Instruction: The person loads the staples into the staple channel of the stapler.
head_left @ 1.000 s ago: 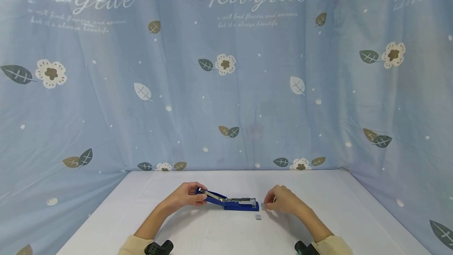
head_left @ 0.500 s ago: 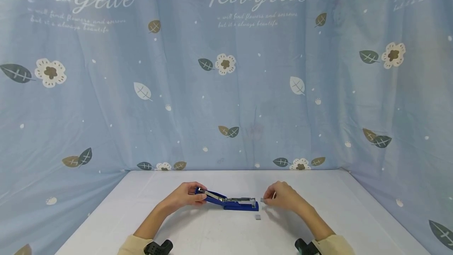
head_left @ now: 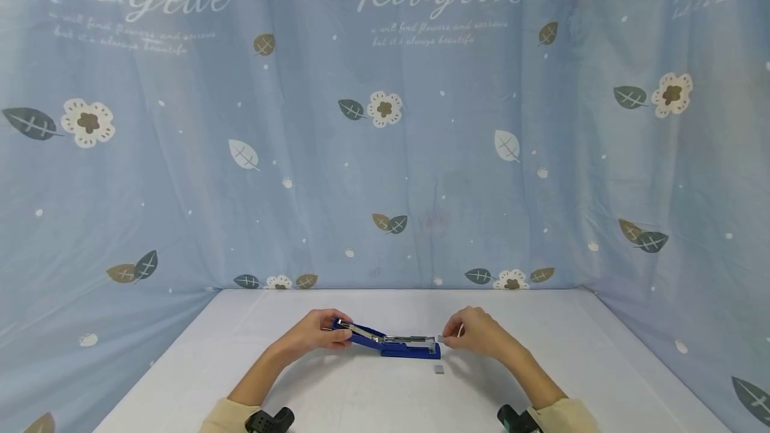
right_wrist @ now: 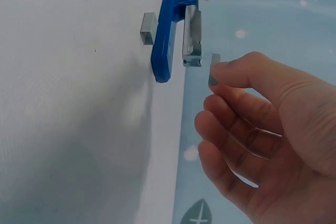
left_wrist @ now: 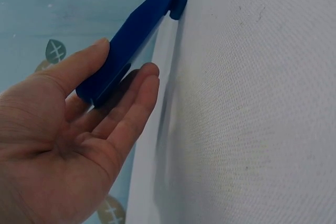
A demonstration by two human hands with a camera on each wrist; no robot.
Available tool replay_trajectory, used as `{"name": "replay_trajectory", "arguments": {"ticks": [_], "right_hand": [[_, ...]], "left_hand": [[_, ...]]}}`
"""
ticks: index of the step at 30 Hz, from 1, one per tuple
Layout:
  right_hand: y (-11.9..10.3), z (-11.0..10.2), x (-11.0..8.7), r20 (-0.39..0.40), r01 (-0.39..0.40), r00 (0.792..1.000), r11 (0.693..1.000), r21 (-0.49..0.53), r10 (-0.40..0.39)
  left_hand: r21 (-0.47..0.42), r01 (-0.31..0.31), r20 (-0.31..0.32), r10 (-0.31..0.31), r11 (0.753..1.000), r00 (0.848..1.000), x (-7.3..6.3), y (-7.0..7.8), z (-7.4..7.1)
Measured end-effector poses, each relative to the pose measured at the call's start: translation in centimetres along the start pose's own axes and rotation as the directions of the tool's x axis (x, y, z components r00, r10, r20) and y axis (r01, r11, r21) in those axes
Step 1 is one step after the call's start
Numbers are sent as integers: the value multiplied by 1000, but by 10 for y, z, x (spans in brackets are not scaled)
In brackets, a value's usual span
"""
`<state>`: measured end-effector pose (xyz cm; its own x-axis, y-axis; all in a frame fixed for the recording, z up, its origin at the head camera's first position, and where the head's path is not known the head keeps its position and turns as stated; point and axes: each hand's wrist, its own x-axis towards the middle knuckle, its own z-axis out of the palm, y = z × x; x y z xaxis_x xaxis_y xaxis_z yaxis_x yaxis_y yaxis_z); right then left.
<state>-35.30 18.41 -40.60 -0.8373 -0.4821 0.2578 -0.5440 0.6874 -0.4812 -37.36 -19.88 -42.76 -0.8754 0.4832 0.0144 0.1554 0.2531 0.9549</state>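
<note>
**Left grip [head_left: 315, 331] on the stapler [head_left: 386, 346], right grip [head_left: 479, 334] pinching a staple strip [right_wrist: 215, 62]**

Your left grip has the end of the stapler's raised cover [left_wrist: 126, 40] between thumb and fingers; in the left wrist view the thumb lies along one face of the blue plastic and the fingers reach past the other. From that grip the cover slopes down rightward, so the stapler lies between your two grips, unfolded, its blue base [head_left: 412, 354] on the desk [head_left: 361, 393]. Above the base, a metal magazine [right_wrist: 192, 35] points toward your right grip.

Your right grip pinches the small grey strip between thumb and fingertip, just beside the magazine's end; the right wrist view shows a narrow gap between the two. The other fingers of that hand curl loosely below the pinch.

A second strip [head_left: 439, 369] lies on the desk, left of your right grip and nearer you, just in front of the base's end; the right wrist view shows its hollow channel shape.

Closer to you than either grip, your cream sleeves [head_left: 228, 416] meet black wrist cameras [head_left: 269, 421]. Beyond both grips hangs a blue curtain [head_left: 445, 179] printed with leaves, flowers and white lettering.
</note>
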Motion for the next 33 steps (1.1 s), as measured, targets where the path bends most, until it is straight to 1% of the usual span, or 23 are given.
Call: {"name": "replay_trajectory", "arguments": {"ticks": [6, 11, 24, 28, 33], "right_hand": [[-4, 1, 3, -1, 5, 1000, 1000, -5, -5], [-7, 1, 5, -1, -11, 1000, 1000, -23, 11], [-15, 5, 17, 8, -37, 999, 999, -38, 37], [-16, 7, 20, 10, -55, 998, 998, -26, 55], [-17, 10, 22, 21, -54, 998, 998, -10, 54]], "left_hand": [[8, 1, -8, -1, 1000, 1000, 0, 2, 1], [7, 2, -8, -2, 1000, 1000, -1, 3, 2], [-5, -1, -16, 1, 1000, 1000, -2, 2, 3], [-3, -5, -16, 5, 1000, 1000, -1, 0, 3], [-13, -9, -14, 9, 1000, 1000, -1, 0, 2]]}}
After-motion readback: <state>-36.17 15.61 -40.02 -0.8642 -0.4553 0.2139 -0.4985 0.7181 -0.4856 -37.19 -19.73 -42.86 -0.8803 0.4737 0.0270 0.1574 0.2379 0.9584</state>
